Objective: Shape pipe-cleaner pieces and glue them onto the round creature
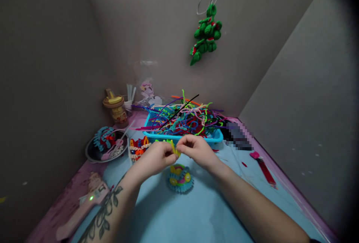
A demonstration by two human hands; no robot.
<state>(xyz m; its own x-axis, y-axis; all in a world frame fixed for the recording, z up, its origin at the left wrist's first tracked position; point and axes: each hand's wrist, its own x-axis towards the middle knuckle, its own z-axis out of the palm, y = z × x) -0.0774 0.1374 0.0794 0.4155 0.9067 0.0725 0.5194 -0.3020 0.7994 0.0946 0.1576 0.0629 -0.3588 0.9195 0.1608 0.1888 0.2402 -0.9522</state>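
Both hands meet above the middle of the table. My left hand (158, 157) pinches a short yellow pipe cleaner (174, 147), and my right hand (196, 151) grips it from the other side between thumb and fingertips. Just below the fingers lies a round fuzzy craft piece (181, 179) in light blue, pink and yellow, touched by neither hand. Beyond them stands a blue basket (183, 138) heaped with loose pipe cleaners (190, 119) in many colours. An orange, cream and red pipe-cleaner piece (137, 147) is partly covered by my left hand.
At left are a metal bowl (90, 156) with a blue and red piece, a pink glue gun (97, 196) with a green light, and a brown cup (114, 108). At right lie a dark, blurred-out object (238, 136) and a red strip (266, 172). A green ornament (207, 33) hangs above.
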